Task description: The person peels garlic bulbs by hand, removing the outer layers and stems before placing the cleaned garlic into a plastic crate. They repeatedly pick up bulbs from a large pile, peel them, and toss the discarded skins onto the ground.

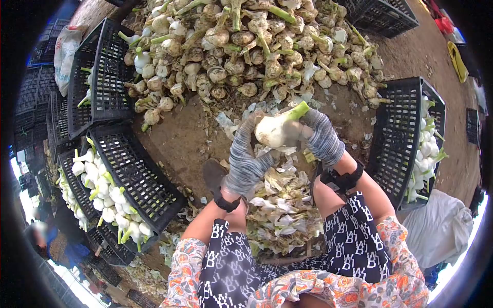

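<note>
A garlic bulb [270, 132] with a short green stem is held up in front of me, its skin mostly white. My left hand [246, 159], in a grey knitted glove, is closed round the bulb's left side. On the other side my right hand [323, 137], gloved alike, has its fingers closed at the bulb near the stem; the fingertips are smeared by motion. Peeled garlic skins [282, 210] lie heaped below, between my legs. Beyond my hands rises a large pile of dirty, unpeeled garlic bulbs [231, 56].
Black plastic crates stand on both sides: one [138, 174] at the left and one [395, 138] at the right hold white garlic. Another crate [110, 72] stands further left. A white sack [436, 226] lies at the lower right. Another person [56, 241] is at the far left.
</note>
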The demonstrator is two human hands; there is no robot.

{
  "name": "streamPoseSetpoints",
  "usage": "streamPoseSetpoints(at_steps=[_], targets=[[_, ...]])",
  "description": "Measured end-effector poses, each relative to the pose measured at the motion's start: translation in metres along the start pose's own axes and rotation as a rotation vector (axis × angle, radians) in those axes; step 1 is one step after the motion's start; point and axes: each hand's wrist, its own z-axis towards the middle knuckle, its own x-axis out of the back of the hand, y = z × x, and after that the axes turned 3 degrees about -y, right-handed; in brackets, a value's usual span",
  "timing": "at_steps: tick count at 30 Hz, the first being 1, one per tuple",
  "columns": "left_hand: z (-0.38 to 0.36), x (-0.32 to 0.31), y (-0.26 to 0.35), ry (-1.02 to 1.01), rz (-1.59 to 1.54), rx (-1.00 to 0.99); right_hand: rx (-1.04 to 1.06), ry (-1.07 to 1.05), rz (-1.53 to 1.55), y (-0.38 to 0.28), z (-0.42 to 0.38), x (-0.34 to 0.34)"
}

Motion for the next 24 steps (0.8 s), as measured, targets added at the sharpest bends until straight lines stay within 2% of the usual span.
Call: streamPoseSetpoints(at_steps=[3,5,9,11,12,13,14,15,16,17,18,20,24], targets=[[0.002,-0.005,0.009,0.007,-0.219,0.060,0.019,-0.060,0.049,-0.003,-0.001,0.004],[-0.003,0.000,-0.008,0.014,-0.283,0.182,0.018,-0.099,0.029,-0.006,0.000,0.007],[0.004,0.020,-0.027,-0.069,-0.624,0.453,0.075,-0.191,0.007,0.015,0.001,0.014],[0.013,0.019,0.012,-0.105,-0.814,0.638,0.123,-0.127,-0.317,0.018,-0.002,0.011],[0.016,0.033,0.003,-0.195,-0.924,0.733,0.177,-0.105,-0.440,0.022,-0.003,0.009],[0.012,0.038,-0.021,-0.171,-0.852,0.730,0.234,-0.081,-0.562,0.024,-0.004,0.008],[0.008,0.043,-0.045,-0.147,-0.779,0.729,0.199,-0.142,-0.580,0.020,-0.004,0.008],[0.005,0.047,-0.068,-0.125,-0.706,0.730,0.232,-0.106,-0.487,0.022,-0.004,0.006],[0.009,0.039,-0.062,-0.092,-0.180,0.500,0.266,-0.070,-0.394,0.024,-0.004,0.003],[0.015,0.024,-0.032,0.102,-0.157,0.456,0.299,-0.034,-0.301,0.025,-0.004,0.001],[0.021,0.009,-0.003,0.293,-0.122,0.406,0.156,-0.079,-0.207,0.011,-0.005,-0.002],[0.017,0.005,0.017,0.263,0.021,0.246,0.224,-0.023,-0.258,0.008,-0.007,-0.002],[0.021,0.003,0.034,0.032,0.510,0.112,0.369,-0.028,-0.517,0.010,-0.003,-0.001]])
